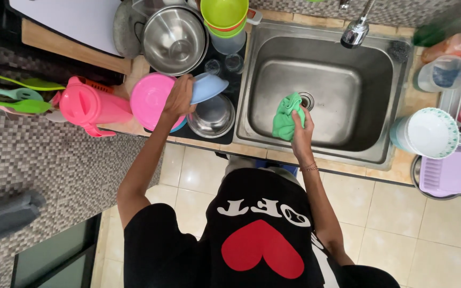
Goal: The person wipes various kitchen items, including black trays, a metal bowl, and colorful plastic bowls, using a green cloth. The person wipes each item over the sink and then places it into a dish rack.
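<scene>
Holding a dish and a cloth at the sink (380,69).
Left hand (179,99) fingers gripping blue bowl (209,86) at 10 o'clock; right hand (301,127) clutching green cloth (285,117).

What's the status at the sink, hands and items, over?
Left hand grips blue bowl over pink plate. Right hand clutches green cloth above sink. Steel bowls crowd the drying mat.
</scene>
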